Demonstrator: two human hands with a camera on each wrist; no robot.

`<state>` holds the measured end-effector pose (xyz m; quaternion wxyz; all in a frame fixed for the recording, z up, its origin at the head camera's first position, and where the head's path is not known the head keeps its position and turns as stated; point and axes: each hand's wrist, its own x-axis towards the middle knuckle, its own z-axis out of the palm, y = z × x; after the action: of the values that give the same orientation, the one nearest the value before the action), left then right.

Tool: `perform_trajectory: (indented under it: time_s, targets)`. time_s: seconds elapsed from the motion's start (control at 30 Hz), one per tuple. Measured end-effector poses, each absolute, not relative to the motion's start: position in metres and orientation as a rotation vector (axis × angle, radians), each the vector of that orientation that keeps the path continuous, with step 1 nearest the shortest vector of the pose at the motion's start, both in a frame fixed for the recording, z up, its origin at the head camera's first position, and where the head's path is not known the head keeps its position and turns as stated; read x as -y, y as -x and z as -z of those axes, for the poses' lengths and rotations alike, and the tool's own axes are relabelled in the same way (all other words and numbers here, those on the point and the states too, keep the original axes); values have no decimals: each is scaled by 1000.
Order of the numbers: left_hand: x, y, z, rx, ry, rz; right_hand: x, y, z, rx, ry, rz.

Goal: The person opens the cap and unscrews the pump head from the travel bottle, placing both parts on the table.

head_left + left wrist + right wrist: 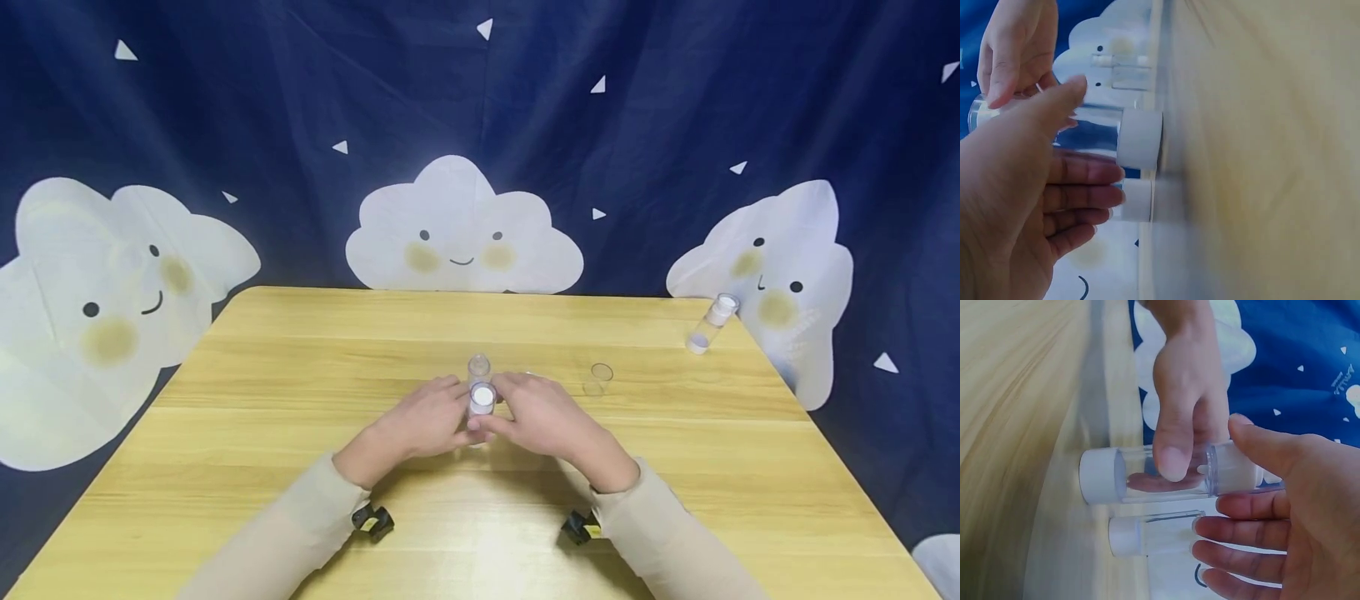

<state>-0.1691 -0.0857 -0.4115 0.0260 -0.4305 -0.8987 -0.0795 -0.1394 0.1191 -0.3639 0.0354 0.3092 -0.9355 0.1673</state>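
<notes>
Left cloud: printed cloud (pixel 112 325) on blue backdrop (pixel 285 92), far left of front bottle (pixel 482 402), behind table (pixel 300 375).
Left sleeve: beige (pixel 288 525), near side and left of front bottle; black unit (pixel 372 522) at the wrist.
Left hand: holds (pixel 412 421) front bottle by its clear body from the left, thumb on near side, fingers round the back.
Rear bottle: clear (pixel 478 367), white base, upright just behind front bottle; bases look apart.
Front bottle: upright between both hands, white base down at the tabletop, clear body, white disc on top.
Right hand: grips (pixel 543 417) front bottle's top section between thumb and fingers, from the right.
Right sleeve: beige (pixel 660 525), near side and right of front bottle.
Clear ring piece: see-through (pixel 597 380), right of front bottle, on table.
Far bottle: clear (pixel 708 325), white base, well apart, behind and right of front bottle.
</notes>
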Motion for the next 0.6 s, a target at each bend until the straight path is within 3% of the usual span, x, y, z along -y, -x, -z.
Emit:
perform_trajectory:
  time_s: [0.6]
  targets:
    - [83, 167, 416, 2748, 1274, 256, -114, 143, 377, 2701, -968, -408]
